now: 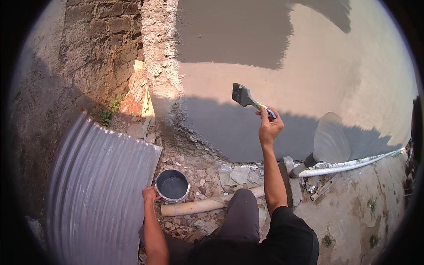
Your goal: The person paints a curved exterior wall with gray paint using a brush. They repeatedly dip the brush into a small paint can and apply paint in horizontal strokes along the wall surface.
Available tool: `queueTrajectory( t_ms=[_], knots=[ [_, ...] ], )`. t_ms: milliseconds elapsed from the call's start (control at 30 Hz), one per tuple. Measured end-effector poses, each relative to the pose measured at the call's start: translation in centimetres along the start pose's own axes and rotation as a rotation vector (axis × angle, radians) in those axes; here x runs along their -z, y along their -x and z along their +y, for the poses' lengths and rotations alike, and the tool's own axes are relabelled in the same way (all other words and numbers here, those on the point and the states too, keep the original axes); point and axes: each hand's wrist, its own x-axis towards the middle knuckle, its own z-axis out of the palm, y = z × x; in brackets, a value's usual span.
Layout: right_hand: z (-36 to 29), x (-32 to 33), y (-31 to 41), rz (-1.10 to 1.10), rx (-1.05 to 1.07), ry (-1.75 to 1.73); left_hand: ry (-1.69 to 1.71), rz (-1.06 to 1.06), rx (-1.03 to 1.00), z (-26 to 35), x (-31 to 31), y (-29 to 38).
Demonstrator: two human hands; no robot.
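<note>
My right hand [270, 127] grips the handle of a wide flat paintbrush [244, 96], its bristles dark with grey coating and pointing up and left. Behind the brush stands a plastered wall [228, 81]; whether the bristles touch it I cannot tell. Dark grey coating [232, 33] covers the wall's upper left, with a ragged brushed edge on its right. Low and to the left, my left hand [151, 193] holds the rim of a small bucket [187, 195] with dark grey liquid [172, 186] inside.
Corrugated roofing sheet [102, 188] lies at the left. A bamboo pole [195, 207] crosses the rubble [202, 179] by my knee. Right of my arm, a pipe [299, 169] carries a translucent plastic cover [331, 139]. A white pipe [351, 168] follows the wall's foot beside a concrete slab [347, 212].
</note>
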Motion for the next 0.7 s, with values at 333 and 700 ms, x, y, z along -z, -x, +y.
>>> queueTrajectory(
  t_ms=[333, 700],
  knots=[
    [4.5, -8.7, 23.5, -1.091, -0.199, 0.249, -0.009, 0.183, 0.075, 0.0, -0.9, -0.5],
    [7.0, -11.1, 32.8, -1.474, -0.014, 0.493, -0.010, 0.202, 0.113, 0.2, -1.0, 0.1]
  ],
)
